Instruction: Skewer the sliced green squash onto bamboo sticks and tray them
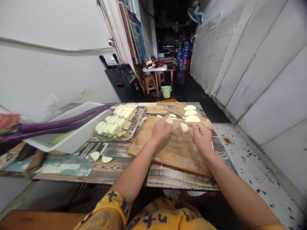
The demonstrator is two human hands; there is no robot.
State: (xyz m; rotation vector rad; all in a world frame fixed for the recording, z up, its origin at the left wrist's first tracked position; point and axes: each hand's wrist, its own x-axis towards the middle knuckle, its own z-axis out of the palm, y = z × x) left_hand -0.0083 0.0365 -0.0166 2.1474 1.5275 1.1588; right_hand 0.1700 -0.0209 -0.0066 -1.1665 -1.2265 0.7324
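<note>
Left grip [161,128] pinching a pale flat-cut slice [169,120], right grip [200,135] clamped on thin skewer [200,158], worn wooden board [172,151] beneath

Here the pale left wall [48,73] is crossed by a cable [69,50], while the right wall [271,64] is marked by long seams. Between them a dim passage [165,19] is revealed, where a white table [154,69] is joined by brown stools [149,78] and a green bucket [166,92] is set on dark floor [183,86]. Deeper in, blue boxes [186,48] are stacked; a fan [193,15] is mounted high; at right, speckled floor [249,166] is lit.
</note>
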